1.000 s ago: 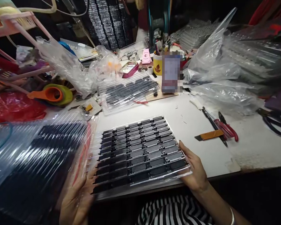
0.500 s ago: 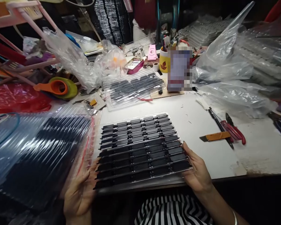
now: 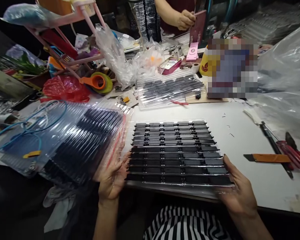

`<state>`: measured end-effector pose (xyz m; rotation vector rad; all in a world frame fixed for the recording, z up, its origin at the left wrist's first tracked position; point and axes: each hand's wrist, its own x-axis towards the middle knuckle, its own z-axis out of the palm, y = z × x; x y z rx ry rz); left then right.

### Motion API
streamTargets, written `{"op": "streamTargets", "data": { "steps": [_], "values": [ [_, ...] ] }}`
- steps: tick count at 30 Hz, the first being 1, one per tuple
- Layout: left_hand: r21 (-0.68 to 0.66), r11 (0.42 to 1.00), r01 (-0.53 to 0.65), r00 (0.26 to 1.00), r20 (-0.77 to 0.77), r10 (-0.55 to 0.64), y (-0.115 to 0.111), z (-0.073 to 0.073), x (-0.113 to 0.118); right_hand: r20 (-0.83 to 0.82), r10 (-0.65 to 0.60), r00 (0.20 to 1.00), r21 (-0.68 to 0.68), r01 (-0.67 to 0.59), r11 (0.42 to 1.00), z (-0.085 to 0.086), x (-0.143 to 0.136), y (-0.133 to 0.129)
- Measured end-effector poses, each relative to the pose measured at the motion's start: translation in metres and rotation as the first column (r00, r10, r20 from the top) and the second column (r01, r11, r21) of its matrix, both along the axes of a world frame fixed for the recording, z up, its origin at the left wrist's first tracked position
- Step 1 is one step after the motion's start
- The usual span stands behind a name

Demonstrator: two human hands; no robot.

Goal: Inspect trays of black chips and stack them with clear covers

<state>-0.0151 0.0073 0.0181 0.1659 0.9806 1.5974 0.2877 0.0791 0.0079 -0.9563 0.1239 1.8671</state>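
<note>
A clear plastic tray (image 3: 172, 150) with rows of black comb-like parts lies between my two hands, near the front edge of the white tabletop. My left hand (image 3: 113, 180) grips its left edge, and my right hand (image 3: 241, 190) its lower right corner, thumb on top. The undersides of both hands are partly hidden. Just left of my left hand sits a stack of clear ribbed trays (image 3: 87, 143) with dark parts inside. Behind the held tray lies another clear tray (image 3: 171, 88) of black parts.
To the right lie an orange-handled blade (image 3: 270, 158) and red-handled pliers (image 3: 293, 155). Plastic bags (image 3: 287, 70) crowd the back right. A pink rack (image 3: 65, 20) and an orange tape dispenser (image 3: 96, 81) stand left. A co-worker's hand (image 3: 186, 20) holds a pinkish panel at the back.
My view has swung left, so the scene sits further right. A co-worker's arm and hand now show at the back. Both my hands still hold the tray.
</note>
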Motion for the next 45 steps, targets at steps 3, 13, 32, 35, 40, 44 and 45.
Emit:
{"op": "streamTargets", "data": {
  "steps": [3,13,32,35,40,44,45],
  "values": [
    [0.008,1.0,0.015,1.0,0.005,-0.015,-0.001,0.0,0.0,0.03,-0.039,0.999,-0.069,0.041,0.997,0.003,-0.001,0.0],
    [0.004,0.999,0.054,0.998,0.017,-0.054,-0.002,0.003,-0.001,0.071,-0.031,0.997,-0.165,0.043,0.985,0.015,-0.006,0.003],
    [-0.001,0.991,0.134,0.99,0.043,-0.134,0.0,-0.001,-0.008,0.046,0.115,0.992,0.083,-0.119,0.989,0.002,0.007,-0.012],
    [-0.022,0.991,0.132,0.99,0.052,-0.131,0.0,0.0,-0.007,0.05,0.12,0.992,0.104,-0.125,0.987,0.002,0.007,-0.013],
    [-0.059,0.994,0.086,0.996,0.029,-0.085,0.003,0.006,-0.003,0.069,0.111,0.991,0.147,-0.12,0.982,0.001,0.005,-0.012],
    [-0.075,0.996,0.056,0.998,-0.013,-0.057,0.004,0.008,0.0,0.053,0.125,0.991,0.177,-0.132,0.975,0.002,0.003,-0.01],
    [-0.073,0.996,0.052,0.998,-0.027,-0.054,0.004,0.008,0.0,0.043,0.133,0.99,0.183,-0.139,0.973,0.003,0.003,-0.01]
  ]
}}
